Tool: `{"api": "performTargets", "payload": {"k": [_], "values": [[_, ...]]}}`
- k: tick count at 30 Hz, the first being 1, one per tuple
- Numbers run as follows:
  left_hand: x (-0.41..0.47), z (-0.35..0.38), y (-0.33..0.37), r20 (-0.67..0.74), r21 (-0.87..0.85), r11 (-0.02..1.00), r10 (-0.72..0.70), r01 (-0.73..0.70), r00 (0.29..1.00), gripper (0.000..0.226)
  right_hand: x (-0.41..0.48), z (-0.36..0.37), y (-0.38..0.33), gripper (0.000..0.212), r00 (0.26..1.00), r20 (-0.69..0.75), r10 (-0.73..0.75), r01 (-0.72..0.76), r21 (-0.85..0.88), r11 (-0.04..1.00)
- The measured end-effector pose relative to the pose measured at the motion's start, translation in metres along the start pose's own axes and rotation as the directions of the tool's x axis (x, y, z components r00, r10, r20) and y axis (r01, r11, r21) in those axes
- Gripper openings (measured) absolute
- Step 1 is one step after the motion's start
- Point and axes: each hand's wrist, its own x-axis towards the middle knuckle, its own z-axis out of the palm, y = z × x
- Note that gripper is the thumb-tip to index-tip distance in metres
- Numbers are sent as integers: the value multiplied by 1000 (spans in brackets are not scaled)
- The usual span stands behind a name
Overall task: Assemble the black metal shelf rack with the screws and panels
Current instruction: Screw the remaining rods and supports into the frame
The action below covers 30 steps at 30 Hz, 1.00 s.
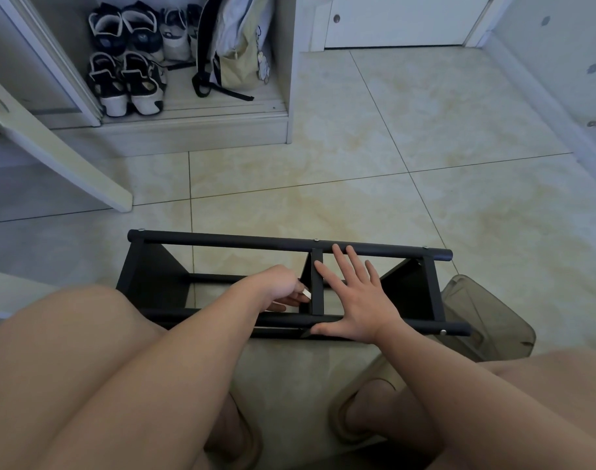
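**Item:** black rack (pixel 222 239), lower centre of the frame, lying on the tiled floor (pixel 425 147) just ahead of the person's knees.

**Condition:** the frame looks largely built. The far bar and near bar (pixel 425 325) are joined by a centre strut (pixel 318 286) and two end panels, left (pixel 150 276) and right (pixel 405 286). Screw heads (pixel 315 239) show along the far bar, and one more at the right end of the near bar. No shelf surfaces are visible. Judged part-way done, with fastening at the strut and any further panels still to do.

**Left hand** (pixel 276 286): reaches inside the frame beside the strut, fingers curled and pinching a small pale piece (pixel 305 294). What the piece is cannot be told.

**Right hand** (pixel 357 300): spread flat over the right half, thumb on the near bar, fingertips at the far bar, apparently steadying the rack.

**Surroundings:**
- Shoes (pixel 127 62) and a bag (pixel 235 45) sit in an open cupboard at upper left.
- A pale board (pixel 52 147) leans at left.
- A translucent bin (pixel 486 317) stands against the rack's right end.
- Slippers (pixel 354 412) are at the bottom of the frame.

**Obstructions:** the bin crowds the right end, the legs crowd the near side, and the strut partly hides the left fingertips.
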Motion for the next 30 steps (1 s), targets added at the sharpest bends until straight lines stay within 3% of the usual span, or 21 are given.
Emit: {"api": "performTargets", "payload": {"k": [19, 30], "values": [[-4, -15, -7, 74, 288, 956, 37, -57, 997, 24, 0, -1, -2, 118, 1000, 5, 2, -2, -12, 1000], [-11, -12, -3, 127, 576, 796, 134, -183, 983, 26, 0, -1, -2, 118, 1000, -1, 1, -1, -19, 1000]]}}
